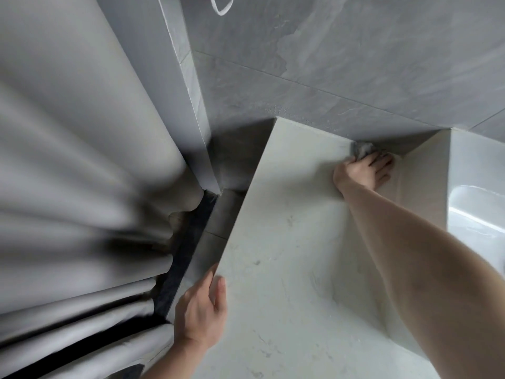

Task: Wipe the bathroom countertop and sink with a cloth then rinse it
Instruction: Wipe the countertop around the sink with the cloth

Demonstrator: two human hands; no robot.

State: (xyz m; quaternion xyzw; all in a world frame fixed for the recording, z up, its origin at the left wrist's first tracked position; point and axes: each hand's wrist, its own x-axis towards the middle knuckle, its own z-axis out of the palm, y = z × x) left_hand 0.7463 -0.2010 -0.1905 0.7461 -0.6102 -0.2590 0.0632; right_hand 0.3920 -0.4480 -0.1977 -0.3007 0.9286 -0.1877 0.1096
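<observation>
A pale marbled countertop (287, 242) runs from the near edge to the grey tiled wall. My right hand (364, 170) reaches to the far back of it, pressing a small grey cloth (363, 149) into the corner where the counter meets the wall. Most of the cloth is hidden under my fingers. My left hand (202, 310) grips the counter's left edge, thumb on top and fingers wrapped down the side. The white sink (478, 209) shows at the right edge, partly cut off by the frame.
A grey shower curtain (76, 187) hangs in folds on the left, close to the counter's side. A grey tiled wall (355, 56) stands behind. A dark floor strip (185, 247) lies in the gap between curtain and counter. A white cord loop (222, 6) hangs at the top.
</observation>
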